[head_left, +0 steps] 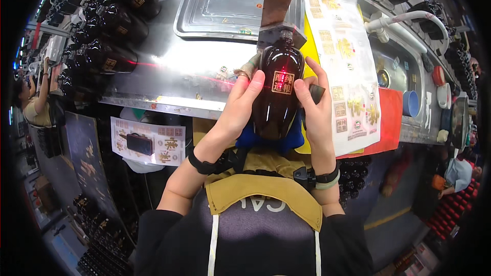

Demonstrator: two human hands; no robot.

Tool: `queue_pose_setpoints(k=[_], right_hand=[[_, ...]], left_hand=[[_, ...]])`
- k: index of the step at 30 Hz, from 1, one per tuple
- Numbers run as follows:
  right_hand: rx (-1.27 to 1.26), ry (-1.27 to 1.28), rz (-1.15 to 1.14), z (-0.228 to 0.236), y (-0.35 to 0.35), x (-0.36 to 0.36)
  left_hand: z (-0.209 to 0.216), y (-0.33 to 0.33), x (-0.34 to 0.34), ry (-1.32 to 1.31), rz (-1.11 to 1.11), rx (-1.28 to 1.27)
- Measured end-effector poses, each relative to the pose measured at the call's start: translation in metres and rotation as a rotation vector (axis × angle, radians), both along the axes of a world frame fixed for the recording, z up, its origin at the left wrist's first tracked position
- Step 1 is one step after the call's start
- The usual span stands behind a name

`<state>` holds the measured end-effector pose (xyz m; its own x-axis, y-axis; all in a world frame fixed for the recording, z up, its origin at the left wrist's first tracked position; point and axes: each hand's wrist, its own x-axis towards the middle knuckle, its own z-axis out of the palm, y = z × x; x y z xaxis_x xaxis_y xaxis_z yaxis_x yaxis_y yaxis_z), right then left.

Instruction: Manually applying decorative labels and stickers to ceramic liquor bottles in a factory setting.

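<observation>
Two hands, one dark bottle (276, 115), at the near edge of the metal worktop (174, 66).
Seen from this bottle, other bottles (120, 20) crowd toward ten o'clock, perhaps kept near for the arm; a flat dark thing (139, 144) lies on a printed sheet (174, 145) between eight and nine. The left hand (238, 106) presses its thumb on the bottle's side, probably so the gold label (283, 82) faces upward; its other fingers are mostly hidden. The right hand (319, 115) pinches one small dark block (317, 93), its thumb touching the bottle. Toward two o'clock lies a white sheet (348, 71), likely for easy reach. I count one tray (180, 20) at eleven, one blue cup (410, 104) at three; the crowded bottles overlap too much for counting.
</observation>
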<state>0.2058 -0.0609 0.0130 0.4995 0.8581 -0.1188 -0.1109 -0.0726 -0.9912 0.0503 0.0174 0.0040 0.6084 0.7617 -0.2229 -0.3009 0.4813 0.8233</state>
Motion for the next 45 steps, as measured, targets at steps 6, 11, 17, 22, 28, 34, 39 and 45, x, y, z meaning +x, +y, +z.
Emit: queue_pose_setpoints(k=[6,11,17,22,28,34,39,45], right_hand=[[-0.021,-0.057,-0.002,0.004,0.002,-0.002],[0.001,-0.019,-0.01,0.003,0.003,-0.004],[-0.018,-0.017,0.009,0.001,0.005,-0.003],[-0.022,0.061,0.046,-0.002,0.004,0.003],[-0.022,0.035,0.028,0.0,0.003,0.001],[-0.016,0.075,0.027,0.003,0.004,-0.001],[0.001,0.055,0.044,0.0,0.002,0.001],[0.032,0.141,0.009,-0.002,0.002,-0.002]], left_hand=[[0.005,-0.001,0.006,-0.013,0.012,0.072],[0.007,-0.002,0.007,0.033,0.021,0.096],[0.007,-0.005,0.008,0.054,0.057,0.121],[0.012,-0.006,0.008,0.14,0.094,0.209],[0.009,0.0,0.007,0.054,0.06,0.165],[0.006,-0.001,0.007,0.082,0.07,0.174],[0.01,-0.001,0.003,0.088,0.056,0.187],[0.003,-0.001,0.002,0.013,0.038,0.094]])
